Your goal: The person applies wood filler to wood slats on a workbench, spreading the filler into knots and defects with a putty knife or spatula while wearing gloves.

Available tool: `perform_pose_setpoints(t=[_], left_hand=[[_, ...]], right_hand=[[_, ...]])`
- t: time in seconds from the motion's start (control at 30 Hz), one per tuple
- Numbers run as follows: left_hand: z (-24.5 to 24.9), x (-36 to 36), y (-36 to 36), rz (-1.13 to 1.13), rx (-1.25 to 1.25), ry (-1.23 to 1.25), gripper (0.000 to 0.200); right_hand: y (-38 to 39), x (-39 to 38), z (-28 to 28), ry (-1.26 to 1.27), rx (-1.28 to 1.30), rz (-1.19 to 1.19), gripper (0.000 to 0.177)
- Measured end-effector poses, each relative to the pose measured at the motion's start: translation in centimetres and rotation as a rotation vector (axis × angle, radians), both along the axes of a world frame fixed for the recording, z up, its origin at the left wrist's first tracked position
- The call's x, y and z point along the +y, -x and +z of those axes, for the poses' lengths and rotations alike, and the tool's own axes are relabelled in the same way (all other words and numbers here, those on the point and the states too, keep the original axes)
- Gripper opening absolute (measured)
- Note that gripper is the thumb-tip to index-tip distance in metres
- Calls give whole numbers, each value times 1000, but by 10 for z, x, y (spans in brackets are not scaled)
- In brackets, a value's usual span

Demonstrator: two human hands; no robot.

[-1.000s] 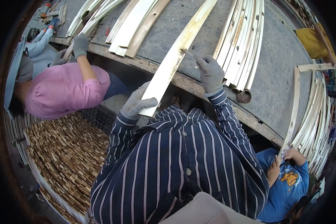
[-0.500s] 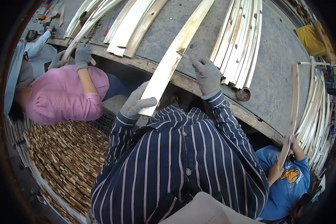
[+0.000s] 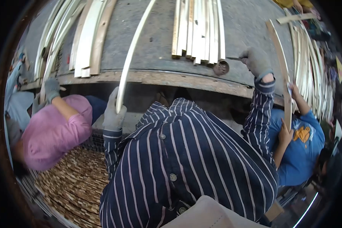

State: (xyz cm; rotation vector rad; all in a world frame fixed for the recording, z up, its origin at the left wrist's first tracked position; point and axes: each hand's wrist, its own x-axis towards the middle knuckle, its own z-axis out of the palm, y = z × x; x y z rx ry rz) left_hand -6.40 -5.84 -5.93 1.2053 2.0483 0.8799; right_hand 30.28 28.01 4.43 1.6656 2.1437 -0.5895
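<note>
My left hand [image 3: 114, 114], in a grey glove, is closed around the near end of a long pale wooden board [image 3: 130, 57]. The board is turned on its narrow edge and runs out over the workbench. My gloved right hand [image 3: 257, 62] grips a thin dark putty knife [image 3: 234, 58], its blade pointing left toward a small round brown cup [image 3: 221, 68] near the bench edge. Just behind the cup lies a row of light wooden strips [image 3: 199, 34].
The grey workbench [image 3: 152, 49] has a worn wooden front edge. More boards [image 3: 90, 41] lie at left. A person in pink [image 3: 59, 129] works at my left; a person in blue [image 3: 302, 140] holds a board [image 3: 283, 64] at my right. Stacked wood pieces [image 3: 74, 182] stand at lower left.
My right hand has moved right with the putty knife, off the board and over near the cup. My left hand has turned the board from its flat face onto its edge. The view has shifted right.
</note>
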Motion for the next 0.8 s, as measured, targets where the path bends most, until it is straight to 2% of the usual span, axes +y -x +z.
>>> perform_pose_setpoints(t=[0.03,0.07,0.13,0.2,0.27,0.37,0.47,0.53,0.6,0.67,0.8], left_hand=[[1,0,0,88,-26,84,70],[2,1,-1,74,-32,84,70],[8,6,-3,94,387,131,72],[18,13,-3,96,401,223,74],[22,16,-4,111,491,323,73],[26,16,-7,130,499,328,73],[24,14,-6,107,513,310,74],[25,14,-5,109,515,308,74],[26,14,-4,122,520,308,74],[27,12,-2,89,526,229,75],[41,14,-13,135,495,233,75]], right_hand=[[-5,2,-5,0,-10,-20,14],[-7,4,-17,28,-24,38,14],[-6,8,-41,58,-37,98,14],[-1,10,-64,-1,-165,284,15],[1,11,-78,12,-200,261,15],[0,10,-88,49,-121,319,16],[-6,9,-83,103,-50,278,16],[-31,24,-90,352,212,60,20],[-49,28,-83,372,315,47,22],[-55,27,-72,445,517,-65,23],[-3,-2,-53,415,747,9,19]])
